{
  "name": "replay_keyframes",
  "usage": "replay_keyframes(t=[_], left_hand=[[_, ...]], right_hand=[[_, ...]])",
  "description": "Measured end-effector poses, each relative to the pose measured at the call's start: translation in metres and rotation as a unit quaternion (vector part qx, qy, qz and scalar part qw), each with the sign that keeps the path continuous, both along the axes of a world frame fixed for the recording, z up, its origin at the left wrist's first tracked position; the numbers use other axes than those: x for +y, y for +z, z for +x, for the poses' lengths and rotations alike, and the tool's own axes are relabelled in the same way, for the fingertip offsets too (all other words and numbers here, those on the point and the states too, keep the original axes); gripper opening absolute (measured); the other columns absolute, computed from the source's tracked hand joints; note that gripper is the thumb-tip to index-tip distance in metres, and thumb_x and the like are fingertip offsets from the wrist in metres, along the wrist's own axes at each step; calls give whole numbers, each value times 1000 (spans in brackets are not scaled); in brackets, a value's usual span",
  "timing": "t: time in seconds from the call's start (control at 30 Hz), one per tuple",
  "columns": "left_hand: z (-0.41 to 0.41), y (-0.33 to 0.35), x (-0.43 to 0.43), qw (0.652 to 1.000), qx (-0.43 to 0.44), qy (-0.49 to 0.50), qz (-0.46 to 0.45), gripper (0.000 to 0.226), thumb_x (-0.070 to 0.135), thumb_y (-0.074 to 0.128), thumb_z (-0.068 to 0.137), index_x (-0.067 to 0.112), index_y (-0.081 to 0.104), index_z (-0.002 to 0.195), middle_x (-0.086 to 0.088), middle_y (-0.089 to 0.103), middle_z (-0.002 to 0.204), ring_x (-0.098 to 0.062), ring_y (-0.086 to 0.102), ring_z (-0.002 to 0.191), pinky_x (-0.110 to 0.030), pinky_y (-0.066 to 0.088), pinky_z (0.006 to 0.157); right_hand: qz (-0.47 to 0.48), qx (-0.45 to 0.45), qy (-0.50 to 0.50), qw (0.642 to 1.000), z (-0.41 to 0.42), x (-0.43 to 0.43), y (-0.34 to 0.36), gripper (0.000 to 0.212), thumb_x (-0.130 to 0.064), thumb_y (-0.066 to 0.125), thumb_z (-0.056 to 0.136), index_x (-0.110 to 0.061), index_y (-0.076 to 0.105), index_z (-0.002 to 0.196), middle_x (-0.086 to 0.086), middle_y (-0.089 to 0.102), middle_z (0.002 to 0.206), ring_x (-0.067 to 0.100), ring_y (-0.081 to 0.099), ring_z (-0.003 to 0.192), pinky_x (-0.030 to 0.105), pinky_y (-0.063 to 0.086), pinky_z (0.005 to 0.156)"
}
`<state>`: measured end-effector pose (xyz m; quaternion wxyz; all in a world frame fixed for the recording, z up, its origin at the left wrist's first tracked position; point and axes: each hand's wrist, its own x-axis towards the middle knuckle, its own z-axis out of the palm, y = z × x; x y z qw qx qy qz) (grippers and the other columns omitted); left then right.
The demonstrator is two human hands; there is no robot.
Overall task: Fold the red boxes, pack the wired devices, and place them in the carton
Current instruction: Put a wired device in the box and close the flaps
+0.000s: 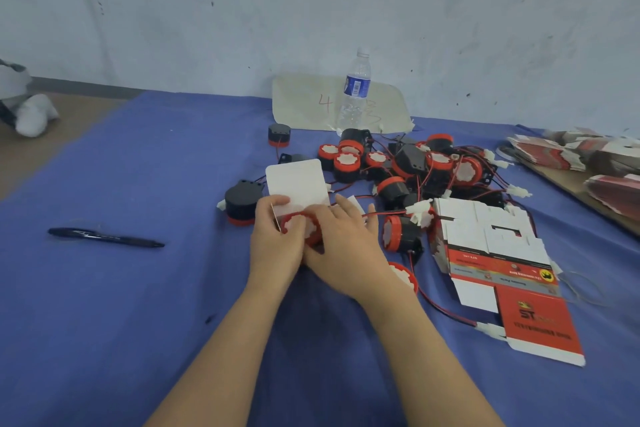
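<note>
Blue cloth covers the table [138, 288] by a pale wall. Close together at its middle, the left hand [275, 241] grips a red box [298, 184], white flap up. The right hand [344, 248] presses a wired device [298, 229] against it. A pile of devices [415, 165] lies just beyond.

A red handwritten "4" stood on the beige sheet [304, 104] at the table's [138, 288] far edge, with a doubtful "3" just right of the water bottle [356, 90]. The flat red box [540, 326] toward the right edge bore "ST"; its smaller print was blurred.
</note>
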<state>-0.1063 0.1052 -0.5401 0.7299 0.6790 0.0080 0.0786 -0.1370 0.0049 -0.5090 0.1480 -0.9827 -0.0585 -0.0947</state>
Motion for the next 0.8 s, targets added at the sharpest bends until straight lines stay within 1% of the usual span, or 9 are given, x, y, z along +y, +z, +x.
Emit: replay_keyframes(t=[0.1, 0.17, 0.23, 0.3, 0.4, 0.47, 0.6, 0.7, 0.8], left_hand=[[1, 2, 2, 1000, 5, 6, 7, 37, 0, 50, 86, 34, 49, 100, 10, 58, 102, -9, 60, 92, -29, 53, 72], [3, 3, 2, 999, 13, 31, -4, 36, 0, 48, 87, 34, 49, 98, 13, 56, 98, -6, 58, 87, -24, 48, 63], [4, 4, 0, 998, 21, 58, -7, 34, 2, 46, 87, 36, 50, 92, 16, 55, 92, -6, 58, 81, -24, 45, 60], [3, 5, -1, 997, 27, 71, 2, 34, 3, 45, 88, 36, 50, 88, 18, 55, 91, -5, 57, 82, -25, 44, 60], [3, 6, -2, 995, 27, 91, 0, 34, 2, 41, 89, 35, 51, 86, 14, 59, 92, -7, 58, 84, -27, 47, 64], [5, 9, 3, 991, 26, 131, -19, 33, 2, 40, 88, 33, 53, 87, 9, 61, 95, -9, 60, 84, -29, 49, 66], [10, 12, 14, 981, 44, 181, -57, 30, 3, 37, 87, 27, 54, 89, -2, 64, 103, -19, 63, 90, -36, 54, 71], [11, 14, 16, 976, 52, 192, -90, 30, 3, 36, 88, 29, 52, 85, 0, 62, 100, -20, 62, 90, -30, 50, 64], [9, 16, 17, 974, 53, 189, -116, 30, 5, 36, 89, 29, 52, 87, 1, 63, 100, -19, 63, 88, -27, 48, 57]], right_hand=[[77, -50, -7, 996, -11, -16, 16, 48, -43, 60, 88, -25, 50, 132, 0, 46, 136, 21, 32, 133, 36, 25, 110], [142, -51, -59, 987, -23, -39, 29, 44, -44, 67, 83, -25, 56, 121, -1, 50, 118, 14, 52, 101, 27, 42, 86], [104, 34, -77, 991, -37, -63, 36, 45, -49, 71, 77, -28, 57, 114, -1, 51, 110, 10, 51, 83, 19, 38, 66], [97, 88, -67, 989, -46, -76, 37, 53, -49, 72, 74, -30, 54, 120, -3, 49, 114, 12, 50, 88, 16, 37, 68], [181, -29, -95, 978, -54, -82, 35, 53, -39, 75, 76, -32, 53, 123, -10, 44, 115, 7, 47, 95, 7, 37, 69], [197, -66, -150, 967, -60, -85, 37, 48, -40, 77, 74, -31, 52, 114, -6, 48, 110, 7, 49, 86, 8, 35, 61], [110, 177, -123, 970, -67, -78, 34, 49, -43, 76, 75, -28, 49, 112, -3, 59, 99, 10, 57, 74, 29, 51, 68], [102, 225, -117, 962, -54, -61, 36, 42, -35, 73, 79, -24, 51, 113, 3, 63, 93, 18, 64, 61, 35, 58, 70], [53, 166, -133, 976, -22, -54, 31, 44, -32, 67, 85, -15, 53, 123, 8, 61, 113, 25, 62, 91, 33, 51, 78]])
